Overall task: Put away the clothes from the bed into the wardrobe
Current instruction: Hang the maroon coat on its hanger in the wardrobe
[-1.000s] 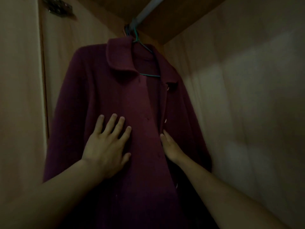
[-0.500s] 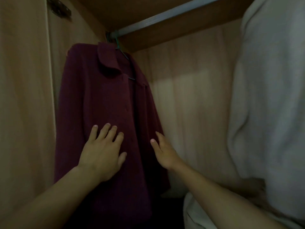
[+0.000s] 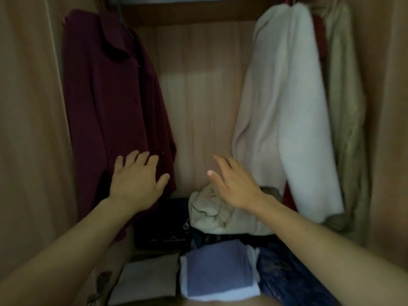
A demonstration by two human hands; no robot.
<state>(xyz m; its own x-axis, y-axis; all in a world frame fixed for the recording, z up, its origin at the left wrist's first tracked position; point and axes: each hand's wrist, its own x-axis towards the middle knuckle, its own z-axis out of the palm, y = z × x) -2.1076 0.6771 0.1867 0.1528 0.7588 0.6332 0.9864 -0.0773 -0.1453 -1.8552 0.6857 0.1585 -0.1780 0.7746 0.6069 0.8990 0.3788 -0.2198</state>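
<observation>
hanging garments: 3 – maroon coat [image 3: 110, 102], white coat [image 3: 287, 111], beige coat [image 3: 346, 129] | hands: 2

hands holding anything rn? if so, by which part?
Nothing held. Left hand lies open against the maroon coat; right hand hangs open above the beige bundle.

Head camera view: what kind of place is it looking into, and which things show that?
Most likely the inside of a wooden wardrobe. A maroon coat and a white garment hang against the wood-panel back wall, with folded clothes stacked below.
</observation>
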